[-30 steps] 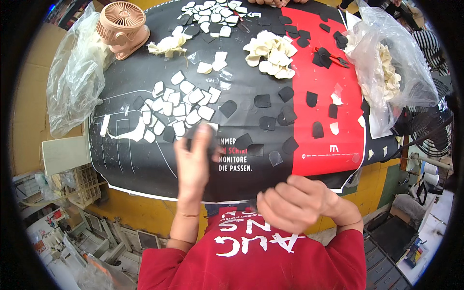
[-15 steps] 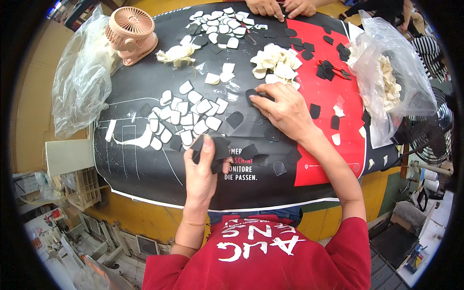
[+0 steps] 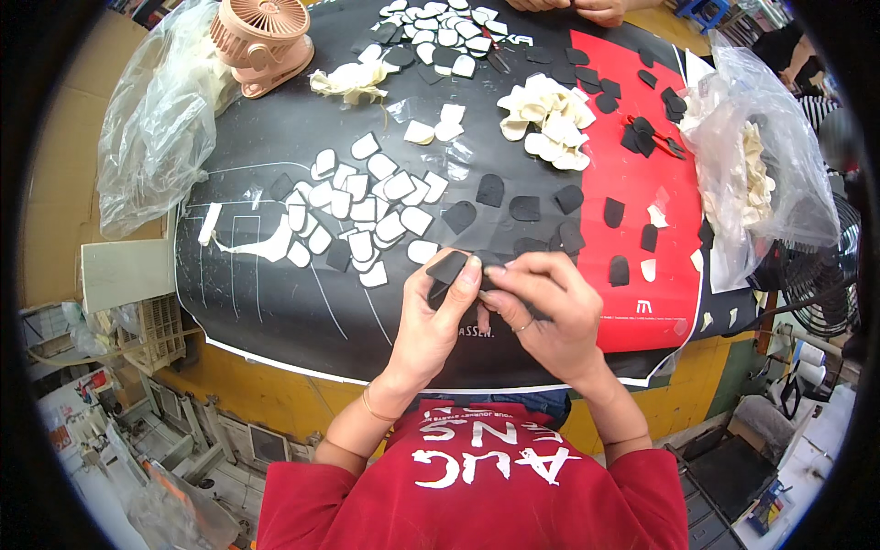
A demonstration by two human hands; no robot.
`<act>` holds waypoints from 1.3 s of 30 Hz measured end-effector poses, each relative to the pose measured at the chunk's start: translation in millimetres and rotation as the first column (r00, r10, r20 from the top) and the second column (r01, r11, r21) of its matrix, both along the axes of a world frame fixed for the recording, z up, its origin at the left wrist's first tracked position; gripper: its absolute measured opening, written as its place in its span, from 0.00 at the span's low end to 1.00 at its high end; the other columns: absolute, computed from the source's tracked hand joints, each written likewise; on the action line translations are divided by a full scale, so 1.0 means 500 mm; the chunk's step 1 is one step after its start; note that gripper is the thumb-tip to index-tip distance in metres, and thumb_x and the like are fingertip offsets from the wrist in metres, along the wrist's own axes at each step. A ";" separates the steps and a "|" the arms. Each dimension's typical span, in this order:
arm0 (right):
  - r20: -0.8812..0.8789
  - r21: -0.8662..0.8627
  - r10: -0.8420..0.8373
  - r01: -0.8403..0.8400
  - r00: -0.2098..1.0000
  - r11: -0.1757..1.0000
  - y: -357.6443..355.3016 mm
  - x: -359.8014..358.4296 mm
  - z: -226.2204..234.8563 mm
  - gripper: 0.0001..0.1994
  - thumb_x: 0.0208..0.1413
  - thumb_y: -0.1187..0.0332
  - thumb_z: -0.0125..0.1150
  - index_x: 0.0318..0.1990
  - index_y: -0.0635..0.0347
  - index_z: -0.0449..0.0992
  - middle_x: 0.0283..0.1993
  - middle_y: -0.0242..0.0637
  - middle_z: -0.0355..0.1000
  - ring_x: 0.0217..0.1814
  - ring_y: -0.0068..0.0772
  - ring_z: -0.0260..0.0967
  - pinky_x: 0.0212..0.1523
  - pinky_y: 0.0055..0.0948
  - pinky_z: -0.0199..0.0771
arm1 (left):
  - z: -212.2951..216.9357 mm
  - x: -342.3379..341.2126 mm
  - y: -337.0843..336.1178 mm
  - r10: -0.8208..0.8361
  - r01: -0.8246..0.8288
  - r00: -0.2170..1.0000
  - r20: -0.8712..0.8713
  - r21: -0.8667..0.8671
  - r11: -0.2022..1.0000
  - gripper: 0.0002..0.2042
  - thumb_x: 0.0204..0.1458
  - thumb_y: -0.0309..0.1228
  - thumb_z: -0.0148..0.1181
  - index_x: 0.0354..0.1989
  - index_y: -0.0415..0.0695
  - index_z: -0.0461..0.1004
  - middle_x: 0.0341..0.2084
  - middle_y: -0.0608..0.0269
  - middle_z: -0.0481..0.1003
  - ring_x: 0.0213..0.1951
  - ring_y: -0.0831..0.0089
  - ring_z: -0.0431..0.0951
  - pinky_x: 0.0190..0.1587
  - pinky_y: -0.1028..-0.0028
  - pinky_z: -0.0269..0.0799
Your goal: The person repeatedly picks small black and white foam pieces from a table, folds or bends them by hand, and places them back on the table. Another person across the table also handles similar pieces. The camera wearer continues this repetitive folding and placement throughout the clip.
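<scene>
My left hand point(image 3: 429, 328) is closed around several thin black rounded pads point(image 3: 446, 269), fanned between thumb and fingers. My right hand point(image 3: 557, 316) meets it from the right, its thumb and forefinger pinched on a black pad point(image 3: 491, 260) beside the left thumb. Fingers cover part of what both hands hold. More loose pads of the same shape lie beyond them, among them a black pad point(image 3: 524, 209) on the dark sheet. To the left is a pile of white rounded pads point(image 3: 364, 206) with dark edges.
Cream fabric pieces point(image 3: 550, 119) are heaped beyond my right hand. Red-handled cutters point(image 3: 672, 147) rest on the red area. A pink fan point(image 3: 263, 41) and plastic bag point(image 3: 151, 128) stand left; another bag point(image 3: 761, 156) is at right. Another person's hands point(image 3: 600, 9) show at the far edge.
My right hand has drawn back from the far black pads to meet my left hand. The left hand has shifted right and slightly up in the picture. The view has moved slightly.
</scene>
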State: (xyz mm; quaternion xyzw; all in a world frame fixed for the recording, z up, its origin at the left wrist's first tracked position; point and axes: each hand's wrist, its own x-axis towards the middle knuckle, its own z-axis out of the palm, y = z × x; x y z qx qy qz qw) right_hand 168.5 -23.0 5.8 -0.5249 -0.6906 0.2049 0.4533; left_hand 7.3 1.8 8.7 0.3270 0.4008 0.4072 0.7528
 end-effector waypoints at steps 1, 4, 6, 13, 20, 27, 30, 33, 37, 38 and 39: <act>-0.006 0.022 -0.005 0.005 1.000 1.000 -0.008 -0.004 -0.003 0.14 0.46 0.74 0.74 0.43 0.58 0.82 0.38 0.36 0.75 0.34 0.29 0.74 0.34 0.25 0.75 | -0.002 0.000 -0.003 -0.007 0.007 1.000 0.007 -0.010 1.000 0.12 0.66 0.39 0.53 0.41 0.42 0.71 0.28 0.62 0.76 0.23 0.76 0.75 0.25 0.77 0.70; -0.103 0.048 -0.056 0.061 0.993 0.997 -0.030 -0.006 0.003 0.11 0.47 0.78 0.71 0.40 0.58 0.83 0.37 0.36 0.77 0.36 0.33 0.76 0.37 0.29 0.78 | -0.008 -0.007 -0.010 0.038 -0.035 0.998 0.046 -0.074 0.997 0.13 0.65 0.39 0.54 0.40 0.40 0.73 0.27 0.62 0.76 0.24 0.78 0.74 0.26 0.78 0.70; -0.164 -0.062 -0.102 0.092 0.981 0.994 -0.031 0.015 0.016 0.09 0.48 0.79 0.71 0.39 0.61 0.82 0.36 0.38 0.78 0.37 0.33 0.78 0.38 0.29 0.78 | -0.010 -0.016 -0.012 0.112 -0.114 0.993 -0.023 -0.074 0.991 0.13 0.65 0.39 0.55 0.38 0.39 0.74 0.27 0.61 0.77 0.25 0.80 0.75 0.26 0.79 0.70; -0.150 -0.292 -0.015 -0.030 0.989 0.956 0.067 0.078 0.018 0.06 0.57 0.75 0.65 0.40 0.64 0.82 0.34 0.40 0.78 0.34 0.32 0.77 0.35 0.28 0.75 | -0.015 -0.074 0.004 0.215 -0.170 0.959 -0.183 0.236 0.957 0.11 0.63 0.34 0.58 0.35 0.38 0.73 0.24 0.65 0.75 0.23 0.82 0.71 0.28 0.81 0.66; 0.206 -0.128 -0.061 0.088 0.977 0.988 0.092 0.075 -0.024 0.11 0.55 0.72 0.67 0.45 0.63 0.81 0.39 0.40 0.75 0.35 0.37 0.75 0.37 0.30 0.74 | -0.003 -0.076 -0.018 0.163 -0.043 0.892 -0.422 0.280 0.959 0.08 0.62 0.31 0.58 0.36 0.38 0.72 0.23 0.65 0.73 0.24 0.80 0.71 0.27 0.79 0.65; 0.521 -0.138 -0.150 0.256 0.840 0.957 -0.008 0.160 0.002 0.11 0.54 0.70 0.68 0.43 0.65 0.80 0.37 0.40 0.75 0.39 0.43 0.75 0.38 0.36 0.74 | 0.002 -0.011 0.004 -0.001 0.662 0.597 -0.802 0.492 0.566 0.26 0.46 0.22 0.65 0.58 0.45 0.73 0.41 0.51 0.80 0.37 0.54 0.81 0.44 0.63 0.76; 0.665 -0.007 -0.135 0.187 0.734 0.982 -0.016 0.145 -0.018 0.11 0.54 0.67 0.67 0.44 0.61 0.81 0.37 0.37 0.74 0.40 0.39 0.71 0.41 0.37 0.70 | 0.015 0.022 0.010 -0.086 0.745 0.532 -0.843 0.417 0.521 0.20 0.44 0.23 0.66 0.49 0.45 0.75 0.42 0.53 0.79 0.39 0.53 0.80 0.44 0.62 0.76; 0.751 0.097 -0.167 0.143 0.639 0.985 -0.007 0.133 -0.040 0.11 0.53 0.67 0.66 0.41 0.61 0.80 0.35 0.34 0.72 0.39 0.33 0.69 0.42 0.35 0.66 | 0.025 0.040 0.012 -0.049 0.642 0.634 -0.772 0.490 0.590 0.12 0.44 0.21 0.63 0.39 0.40 0.75 0.43 0.52 0.78 0.42 0.53 0.80 0.46 0.64 0.75; 0.803 0.177 -0.212 0.116 0.557 0.977 -0.006 0.127 -0.059 0.09 0.50 0.69 0.65 0.37 0.63 0.79 0.31 0.35 0.70 0.35 0.32 0.68 0.40 0.36 0.66 | 0.017 0.043 0.015 0.100 0.402 0.779 -0.619 0.615 0.679 0.09 0.44 0.18 0.60 0.36 0.36 0.75 0.44 0.48 0.80 0.42 0.60 0.82 0.48 0.69 0.74; 0.811 0.182 -0.221 0.126 0.541 0.975 -0.006 0.124 -0.063 0.08 0.49 0.70 0.65 0.36 0.63 0.79 0.30 0.35 0.69 0.34 0.32 0.68 0.40 0.36 0.66 | 0.012 0.044 0.016 0.054 0.356 0.809 -0.585 0.561 0.748 0.09 0.45 0.19 0.61 0.37 0.36 0.75 0.40 0.51 0.80 0.40 0.59 0.83 0.46 0.69 0.75; 0.825 0.194 -0.224 0.111 0.520 0.975 -0.006 0.121 -0.067 0.08 0.48 0.71 0.64 0.35 0.63 0.79 0.28 0.35 0.69 0.33 0.32 0.68 0.39 0.35 0.66 | 0.008 0.045 0.017 0.010 0.316 0.829 -0.559 0.484 0.816 0.10 0.45 0.19 0.62 0.37 0.37 0.75 0.35 0.54 0.81 0.39 0.59 0.83 0.43 0.69 0.75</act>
